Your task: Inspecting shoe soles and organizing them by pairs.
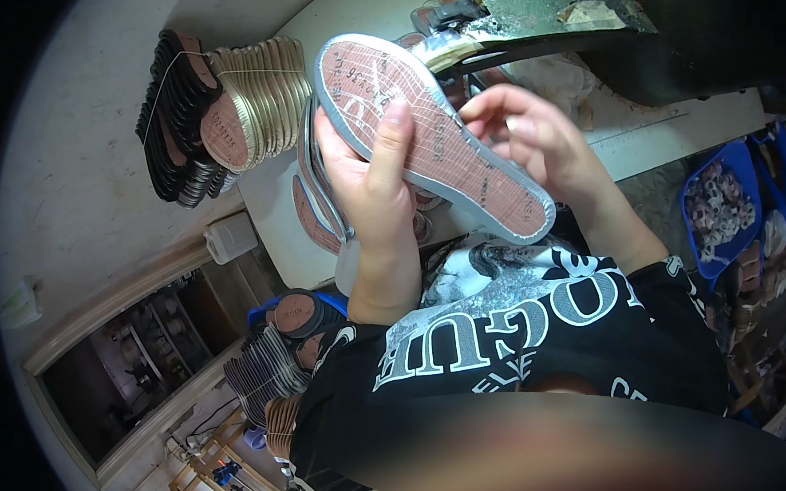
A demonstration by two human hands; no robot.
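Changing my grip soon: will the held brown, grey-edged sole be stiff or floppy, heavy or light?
The sole is probably fairly stiff: its narrow end extends past the left hand without visible droop. It is likely light for its size, looking thin at the edge. Pushed at the narrow end, it may pivot, since that hand grips nearer the wide end.

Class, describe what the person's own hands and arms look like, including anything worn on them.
The left hand and right hand wear no gloves. The forearms are bare, with no watch or bracelet visible. The short sleeves are black with white markings near their edges, matching the black shirt printed in white and grey.
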